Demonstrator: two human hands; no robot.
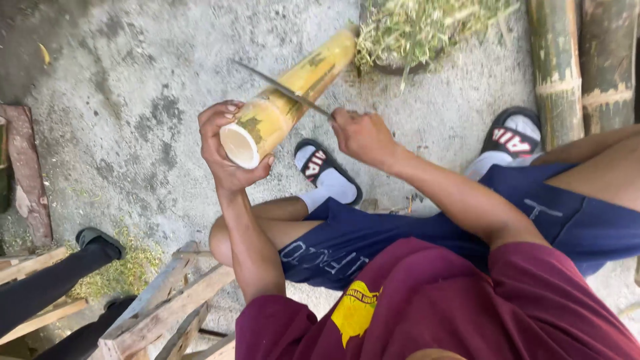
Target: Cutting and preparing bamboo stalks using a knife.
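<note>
— What do we have in our hands?

— Our left hand [223, 143] is wrapped around the near end of a bamboo tube [287, 103], fingers closed on it just behind the cut mouth. Our right hand [360, 133] is clenched on the handle of a knife [280, 87], whose blade lies across the top of the tube, just beyond the left hand.

— How does the tube look?

— Yellow, with green streaks and dull patches. Its open end is pale, hollow and round, facing us. It slants up and away from the left hand, and its far end reaches a heap of shavings [420, 30].

— Anything else nearby?

— Two thick green bamboo poles [557, 67] stand beyond the right hand, on the concrete floor [133, 100].
</note>
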